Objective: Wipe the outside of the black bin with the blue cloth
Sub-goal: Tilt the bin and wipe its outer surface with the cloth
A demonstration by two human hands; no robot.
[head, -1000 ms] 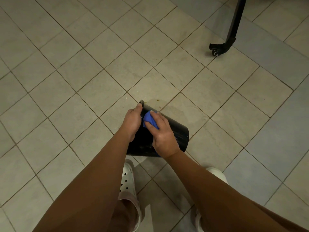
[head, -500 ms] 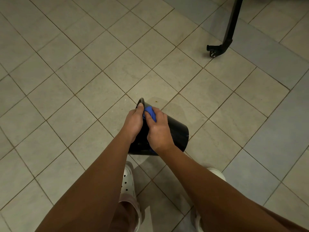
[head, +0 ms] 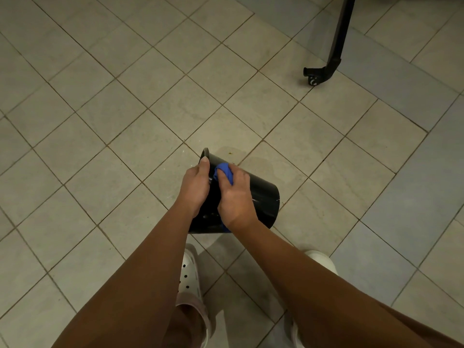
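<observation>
Mid-frame, the bin (head: 263, 197), gripped at its rim by the left hand (head: 195, 189), could have been twisted loose by hard rubbing with the cloth (head: 224, 173) bunched in the right hand (head: 236, 197).

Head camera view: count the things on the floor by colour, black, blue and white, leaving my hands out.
Black: 2, bin and wheeled leg
Blue: 1, cloth
White: 2, left shoe and right shoe
Total: 5
</observation>
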